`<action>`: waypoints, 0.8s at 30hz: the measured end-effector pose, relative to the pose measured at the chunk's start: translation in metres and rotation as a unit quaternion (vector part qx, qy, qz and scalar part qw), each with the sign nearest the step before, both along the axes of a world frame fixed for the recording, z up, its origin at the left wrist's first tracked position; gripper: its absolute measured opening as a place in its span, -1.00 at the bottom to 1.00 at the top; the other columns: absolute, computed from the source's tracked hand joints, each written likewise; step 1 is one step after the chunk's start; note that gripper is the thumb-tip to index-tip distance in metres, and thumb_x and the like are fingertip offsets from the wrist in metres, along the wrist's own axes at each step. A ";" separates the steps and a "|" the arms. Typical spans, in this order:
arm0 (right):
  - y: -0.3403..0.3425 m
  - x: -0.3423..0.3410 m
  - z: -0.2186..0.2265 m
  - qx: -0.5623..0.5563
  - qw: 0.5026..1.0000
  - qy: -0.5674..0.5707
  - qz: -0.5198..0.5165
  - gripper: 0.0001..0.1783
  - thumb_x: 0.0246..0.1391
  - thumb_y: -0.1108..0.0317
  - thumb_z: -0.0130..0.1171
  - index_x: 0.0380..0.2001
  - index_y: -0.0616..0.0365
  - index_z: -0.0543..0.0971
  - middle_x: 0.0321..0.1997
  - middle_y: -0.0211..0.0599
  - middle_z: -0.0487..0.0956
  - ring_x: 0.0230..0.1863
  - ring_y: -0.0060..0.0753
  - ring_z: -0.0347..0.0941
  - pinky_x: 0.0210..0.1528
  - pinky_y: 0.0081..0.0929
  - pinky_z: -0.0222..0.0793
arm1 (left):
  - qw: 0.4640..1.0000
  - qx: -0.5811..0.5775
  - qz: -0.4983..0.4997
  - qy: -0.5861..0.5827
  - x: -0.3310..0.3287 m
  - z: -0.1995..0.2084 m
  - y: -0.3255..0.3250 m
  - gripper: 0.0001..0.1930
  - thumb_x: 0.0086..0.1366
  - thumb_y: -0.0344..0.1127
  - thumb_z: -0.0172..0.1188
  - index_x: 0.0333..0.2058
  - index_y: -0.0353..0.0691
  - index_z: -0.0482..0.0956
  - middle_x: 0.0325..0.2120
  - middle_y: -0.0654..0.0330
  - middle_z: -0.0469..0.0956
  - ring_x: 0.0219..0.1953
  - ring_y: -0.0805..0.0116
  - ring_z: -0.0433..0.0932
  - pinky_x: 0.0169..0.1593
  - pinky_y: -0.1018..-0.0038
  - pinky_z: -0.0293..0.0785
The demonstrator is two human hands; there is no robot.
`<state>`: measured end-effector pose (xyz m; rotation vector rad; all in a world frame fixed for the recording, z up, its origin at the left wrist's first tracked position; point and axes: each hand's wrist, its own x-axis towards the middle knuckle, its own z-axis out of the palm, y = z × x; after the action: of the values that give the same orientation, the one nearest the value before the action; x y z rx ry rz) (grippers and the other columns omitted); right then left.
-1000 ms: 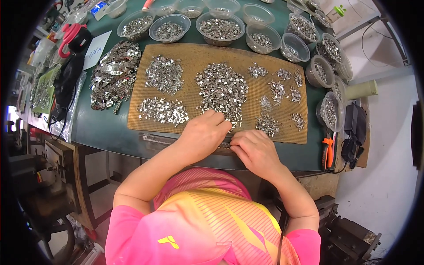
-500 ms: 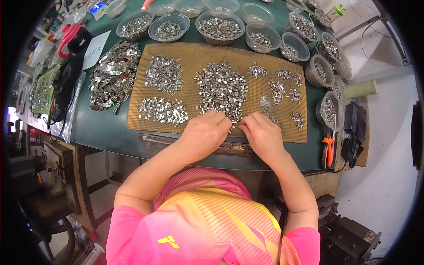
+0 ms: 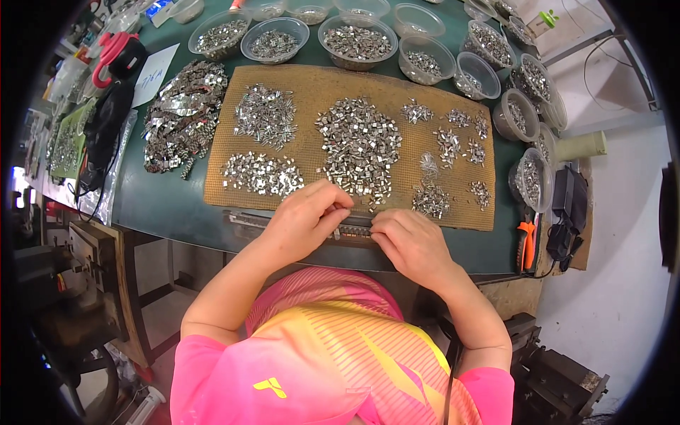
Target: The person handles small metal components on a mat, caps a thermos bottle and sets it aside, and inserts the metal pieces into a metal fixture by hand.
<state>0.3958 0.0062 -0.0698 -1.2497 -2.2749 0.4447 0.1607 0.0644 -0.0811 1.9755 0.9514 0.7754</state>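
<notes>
A long dark metal holder lies along the front edge of the brown textured mat, with a row of small metal pieces in it. Over its middle, my left hand is closed, thumb and forefinger pinched together; anything between them is too small to make out. My right hand is closed too, fingertips at the right end of that row, and what they grip is hidden. Just beyond my hands spreads a large pile of small square metal links.
Smaller piles of shiny metal parts are spread over the mat. Finished-looking metal link bands are heaped at left. Plastic bowls of parts line the back and right. Orange-handled pliers lie at the right edge, beside black adapters.
Both hands have drawn back from the near end of the link pile to the dark holder. My left hand moved left and nearer, uncovering the row of pieces.
</notes>
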 end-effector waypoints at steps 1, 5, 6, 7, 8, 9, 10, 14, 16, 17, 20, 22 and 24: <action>0.000 0.000 -0.001 0.008 1.000 0.000 0.001 -0.83 0.12 0.40 0.32 -0.25 0.10 0.54 -0.19 -0.34 0.60 -0.16 -0.20 0.58 -0.13 -0.29 0.49 | 1.000 0.002 -0.007 0.000 -0.002 0.000 0.000 -0.85 0.26 -0.52 0.32 -0.21 -0.27 0.60 -0.36 0.17 0.56 -0.34 0.31 0.58 -0.28 0.43 0.51; 0.001 0.000 -0.001 -0.002 1.000 -0.001 0.006 -0.84 0.13 0.40 0.32 -0.25 0.09 0.56 -0.19 -0.35 0.60 -0.15 -0.21 0.58 -0.15 -0.30 0.51 | 0.999 0.042 -0.018 0.002 -0.005 0.000 -0.002 -0.86 0.25 -0.52 0.33 -0.22 -0.26 0.60 -0.35 0.15 0.57 -0.33 0.27 0.59 -0.27 0.42 0.51; 0.001 0.001 -0.002 -0.009 1.000 0.012 -0.016 -0.85 0.13 0.39 0.33 -0.25 0.08 0.58 -0.19 -0.36 0.61 -0.15 -0.22 0.58 -0.17 -0.30 0.52 | 1.000 0.030 -0.008 0.004 -0.004 0.001 -0.005 -0.86 0.25 -0.51 0.34 -0.23 -0.26 0.60 -0.36 0.14 0.57 -0.33 0.24 0.59 -0.26 0.40 0.51; 0.002 0.002 -0.004 -0.017 0.999 0.024 -0.038 -0.86 0.13 0.39 0.33 -0.25 0.07 0.60 -0.19 -0.38 0.61 -0.15 -0.23 0.59 -0.19 -0.30 0.52 | 1.000 0.017 0.001 0.006 -0.004 0.002 -0.006 -0.86 0.25 -0.50 0.34 -0.23 -0.26 0.60 -0.37 0.14 0.57 -0.33 0.22 0.60 -0.26 0.39 0.51; 0.003 0.003 -0.008 -0.017 0.999 0.024 -0.038 -0.86 0.13 0.39 0.33 -0.25 0.07 0.60 -0.19 -0.38 0.61 -0.15 -0.23 0.59 -0.19 -0.30 0.52 | 1.000 0.018 0.001 0.006 -0.003 0.002 -0.007 -0.86 0.25 -0.50 0.34 -0.23 -0.26 0.60 -0.37 0.14 0.57 -0.33 0.22 0.60 -0.26 0.39 0.51; 0.006 0.004 -0.012 -0.009 0.998 0.011 -0.057 -0.87 0.12 0.38 0.33 -0.25 0.06 0.61 -0.20 -0.38 0.61 -0.16 -0.23 0.59 -0.20 -0.30 0.53 | 1.000 0.024 -0.001 0.009 -0.002 0.002 -0.007 -0.86 0.24 -0.50 0.34 -0.24 -0.26 0.59 -0.37 0.14 0.57 -0.33 0.20 0.60 -0.25 0.37 0.52; 0.008 0.005 -0.014 -0.001 0.997 -0.002 -0.077 -0.87 0.12 0.38 0.34 -0.26 0.06 0.62 -0.21 -0.38 0.60 -0.16 -0.23 0.59 -0.22 -0.29 0.54 | 0.999 0.030 -0.004 0.012 -0.001 0.002 -0.008 -0.86 0.24 -0.49 0.35 -0.25 -0.25 0.59 -0.38 0.13 0.57 -0.32 0.17 0.60 -0.25 0.35 0.52; 0.014 -0.001 -0.010 0.017 0.997 -0.030 -0.074 -0.85 0.10 0.36 0.36 -0.25 0.05 0.63 -0.25 -0.38 0.59 -0.20 -0.22 0.58 -0.22 -0.28 0.53 | 0.998 0.050 -0.023 0.016 0.008 0.002 -0.011 -0.87 0.22 -0.48 0.35 -0.27 -0.24 0.59 -0.39 0.14 0.58 -0.31 0.12 0.61 -0.23 0.30 0.53; 0.015 0.000 -0.011 0.007 0.997 -0.027 -0.070 -0.84 0.08 0.35 0.37 -0.26 0.05 0.63 -0.29 -0.36 0.56 -0.23 -0.20 0.57 -0.23 -0.26 0.53 | 0.997 0.054 -0.055 0.014 0.013 0.001 -0.013 -0.88 0.20 -0.46 0.36 -0.29 -0.22 0.60 -0.37 0.16 0.58 -0.28 0.10 0.60 -0.19 0.28 0.53; 0.016 0.000 -0.011 0.007 0.997 -0.027 -0.070 -0.84 0.08 0.35 0.37 -0.26 0.05 0.63 -0.29 -0.36 0.56 -0.23 -0.20 0.57 -0.23 -0.26 0.53 | 0.997 0.054 -0.055 0.015 0.017 0.000 -0.014 -0.88 0.20 -0.46 0.36 -0.29 -0.22 0.60 -0.37 0.16 0.58 -0.28 0.10 0.60 -0.19 0.28 0.53; 0.019 0.003 -0.010 -0.016 0.997 -0.021 -0.070 -0.84 0.07 0.34 0.38 -0.30 0.06 0.61 -0.31 -0.34 0.54 -0.24 -0.18 0.56 -0.24 -0.24 0.52 | 0.992 0.090 -0.085 0.026 0.023 -0.002 -0.014 -0.90 0.20 -0.45 0.36 -0.32 -0.21 0.61 -0.35 0.18 0.59 -0.24 0.11 0.58 -0.16 0.28 0.52; 0.022 0.003 -0.012 -0.037 0.996 -0.019 -0.077 -0.84 0.07 0.34 0.38 -0.33 0.07 0.59 -0.33 -0.32 0.54 -0.24 -0.16 0.57 -0.25 -0.22 0.51 | 0.990 0.101 -0.087 0.035 0.025 -0.002 -0.013 -0.90 0.20 -0.45 0.36 -0.32 -0.20 0.63 -0.33 0.18 0.59 -0.22 0.12 0.58 -0.14 0.28 0.51; 0.023 0.003 -0.011 -0.035 0.996 -0.018 -0.078 -0.85 0.08 0.36 0.38 -0.33 0.07 0.58 -0.33 -0.31 0.54 -0.24 -0.15 0.57 -0.25 -0.22 0.51 | 0.991 0.097 -0.090 0.026 0.023 -0.002 -0.011 -0.90 0.20 -0.45 0.36 -0.30 -0.21 0.64 -0.33 0.17 0.59 -0.23 0.11 0.58 -0.14 0.27 0.51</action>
<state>0.3988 0.0290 -0.0810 -1.4696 -2.1872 0.4512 0.1842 0.0532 -0.0829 2.2250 0.7366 0.7415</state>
